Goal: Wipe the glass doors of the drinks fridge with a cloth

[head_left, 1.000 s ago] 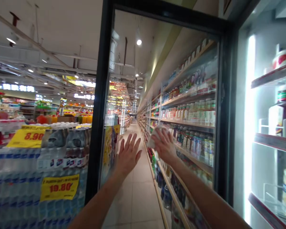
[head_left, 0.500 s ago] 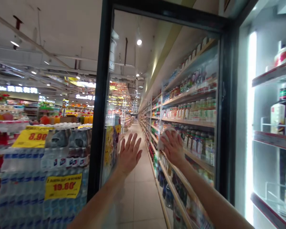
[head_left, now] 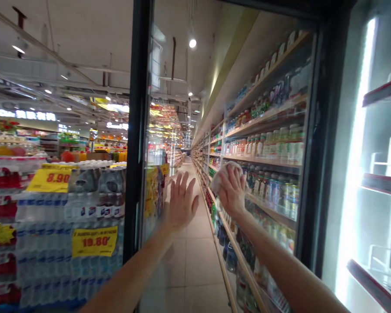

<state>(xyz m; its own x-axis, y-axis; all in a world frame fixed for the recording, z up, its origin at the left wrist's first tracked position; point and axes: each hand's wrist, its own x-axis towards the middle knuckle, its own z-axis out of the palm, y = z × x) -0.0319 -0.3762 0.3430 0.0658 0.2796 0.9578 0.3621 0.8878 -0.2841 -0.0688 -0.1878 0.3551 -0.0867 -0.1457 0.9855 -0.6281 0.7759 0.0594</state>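
A glass door (head_left: pixel 179 269) in a black frame stands before me. My left hand (head_left: pixel 182 202) is spread flat against the pane, left of its middle, with nothing under it that I can see. To the right, my right hand (head_left: pixel 233 191) presses a whitish cleaning cloth (head_left: pixel 219 181) to the same glass. The cloth shows past the fingertips on the left and above. Its remainder is hidden under the palm.
On the right is a lit cooler shelf (head_left: pixel 382 184) beside a bright light strip (head_left: pixel 356 152). Stacked bottle packs (head_left: pixel 48 248) with yellow price signs (head_left: pixel 94 241) stand at the left. Bottle shelves (head_left: pixel 263 161) and a tiled aisle (head_left: pixel 195 261) show in the glass.
My right hand and the cloth have slid a little left and up on the glass. My left hand stays flat there. The view has shifted slightly, with the door frame now appearing larger.
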